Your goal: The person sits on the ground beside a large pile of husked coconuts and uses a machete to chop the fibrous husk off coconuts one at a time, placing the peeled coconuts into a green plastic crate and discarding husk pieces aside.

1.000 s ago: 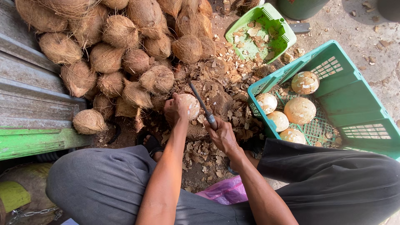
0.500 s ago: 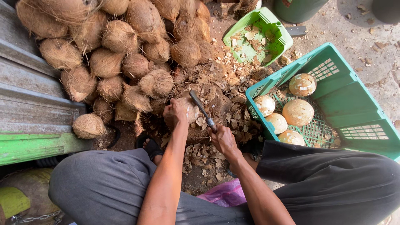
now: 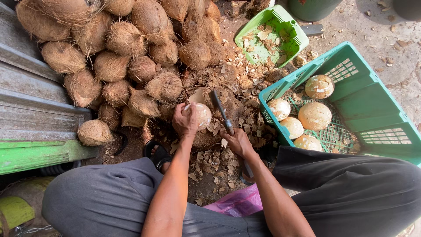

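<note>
My left hand (image 3: 185, 121) grips a pale, partly peeled coconut (image 3: 201, 115) over a brown stump littered with shell chips. My right hand (image 3: 238, 142) holds a dark-bladed knife (image 3: 220, 111) by its handle, the blade pointing up and away, just right of the coconut. Both forearms reach out from between my knees, which are in grey and black trousers.
A pile of several brown husked coconuts (image 3: 127, 57) lies at the upper left. A large green crate (image 3: 372, 118) on the right holds several peeled coconuts (image 3: 314, 116). A small green basket (image 3: 269, 35) with shell scraps stands behind. Corrugated metal sheet (image 3: 30, 109) at left; a pink bag (image 3: 239, 202) lies below.
The knife blade has shifted slightly right, away from the coconut, and my left hand has turned the coconut so more of its pale side shows.
</note>
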Tool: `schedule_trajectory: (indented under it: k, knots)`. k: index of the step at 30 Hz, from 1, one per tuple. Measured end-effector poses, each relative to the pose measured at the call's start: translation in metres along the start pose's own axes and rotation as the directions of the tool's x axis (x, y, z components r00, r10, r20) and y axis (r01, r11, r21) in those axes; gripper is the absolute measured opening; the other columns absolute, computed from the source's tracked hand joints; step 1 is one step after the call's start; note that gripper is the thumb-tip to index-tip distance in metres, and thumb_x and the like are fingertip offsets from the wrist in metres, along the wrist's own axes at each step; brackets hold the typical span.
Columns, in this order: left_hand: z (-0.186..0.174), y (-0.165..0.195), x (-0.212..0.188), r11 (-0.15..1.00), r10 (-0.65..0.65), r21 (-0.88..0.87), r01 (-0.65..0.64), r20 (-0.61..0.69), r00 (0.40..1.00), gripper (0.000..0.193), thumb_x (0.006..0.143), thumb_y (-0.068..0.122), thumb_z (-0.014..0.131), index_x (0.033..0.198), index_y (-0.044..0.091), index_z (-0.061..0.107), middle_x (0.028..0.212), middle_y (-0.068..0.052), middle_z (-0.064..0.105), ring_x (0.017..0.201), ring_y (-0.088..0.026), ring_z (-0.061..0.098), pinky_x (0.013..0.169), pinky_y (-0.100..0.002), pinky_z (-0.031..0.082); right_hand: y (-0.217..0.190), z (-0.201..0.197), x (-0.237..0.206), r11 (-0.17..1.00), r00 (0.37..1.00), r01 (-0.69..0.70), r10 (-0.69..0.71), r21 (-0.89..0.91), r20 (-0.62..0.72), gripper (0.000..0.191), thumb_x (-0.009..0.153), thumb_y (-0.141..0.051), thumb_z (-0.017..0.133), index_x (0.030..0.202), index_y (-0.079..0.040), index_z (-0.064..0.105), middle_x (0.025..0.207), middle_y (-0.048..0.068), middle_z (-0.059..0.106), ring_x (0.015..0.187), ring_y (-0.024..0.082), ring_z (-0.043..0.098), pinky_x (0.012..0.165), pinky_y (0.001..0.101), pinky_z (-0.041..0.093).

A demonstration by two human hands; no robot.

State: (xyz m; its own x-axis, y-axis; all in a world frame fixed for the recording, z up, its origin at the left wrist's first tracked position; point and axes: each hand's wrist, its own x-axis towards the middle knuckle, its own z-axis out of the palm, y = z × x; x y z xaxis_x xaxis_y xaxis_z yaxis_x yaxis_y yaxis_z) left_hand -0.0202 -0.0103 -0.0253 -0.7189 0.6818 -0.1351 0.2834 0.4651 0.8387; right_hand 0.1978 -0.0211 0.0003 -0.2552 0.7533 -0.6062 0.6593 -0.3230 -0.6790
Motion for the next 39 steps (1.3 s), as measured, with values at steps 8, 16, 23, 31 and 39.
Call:
schedule_trajectory:
  k: [8,16,23,31,39]
  knots:
    - [-0.018,0.005,0.007,0.966,0.205,0.060,-0.252,0.418,0.885,0.093,0.052,0.056,0.090,0.129,0.014,0.059,0.122,-0.013,0.066,0.113,-0.027,0.064,0.101,-0.047,0.054,0.000,0.001,0.010,0.982,0.998,0.000,-0.010,0.187,0.056,0.044,0.094,-0.047,0.071,0.075,-0.011,0.053,0.055,0.000,0.054,0.041,0.013,0.049,0.040,0.0336,0.044]
    - [-0.055,-0.002,0.029,0.884,0.160,0.234,-0.405,0.661,0.733,0.117,0.035,0.031,0.099,0.142,0.020,0.051,0.141,-0.015,0.054,0.128,-0.034,0.052,0.108,-0.048,0.043,-0.016,0.004,0.009,0.992,0.998,0.057,-0.056,0.110,-0.017,0.041,0.097,-0.044,0.067,0.076,-0.010,0.059,0.055,-0.001,0.052,0.045,0.012,0.045,0.044,0.0343,0.038]
    - [-0.053,0.009,0.011,0.940,0.170,0.184,-0.286,0.473,0.864,0.111,0.044,0.049,0.098,0.138,0.010,0.053,0.137,-0.012,0.060,0.128,-0.027,0.058,0.111,-0.045,0.048,-0.022,0.009,0.000,0.985,0.985,0.169,-0.166,0.044,-0.053,0.044,0.096,-0.043,0.069,0.075,-0.007,0.054,0.059,0.001,0.054,0.050,0.014,0.048,0.050,0.0374,0.042]
    - [-0.018,0.016,0.020,0.904,0.217,0.198,-0.380,0.552,0.805,0.141,0.027,0.040,0.104,0.147,0.011,0.036,0.127,-0.017,0.047,0.125,-0.033,0.049,0.108,-0.051,0.045,-0.026,0.004,-0.017,0.977,0.976,0.214,-0.215,-0.019,-0.038,0.038,0.097,-0.041,0.064,0.076,-0.010,0.059,0.059,0.001,0.053,0.050,0.016,0.046,0.050,0.0409,0.042]
    - [-0.020,0.010,0.033,0.915,0.101,0.254,-0.312,0.605,0.790,0.128,0.036,0.035,0.107,0.139,0.012,0.036,0.127,-0.015,0.049,0.131,-0.037,0.046,0.109,-0.055,0.042,-0.038,-0.003,-0.033,0.947,0.935,0.319,-0.308,0.036,-0.175,0.037,0.098,-0.037,0.063,0.075,-0.009,0.058,0.058,0.001,0.051,0.051,0.014,0.046,0.050,0.0392,0.041]
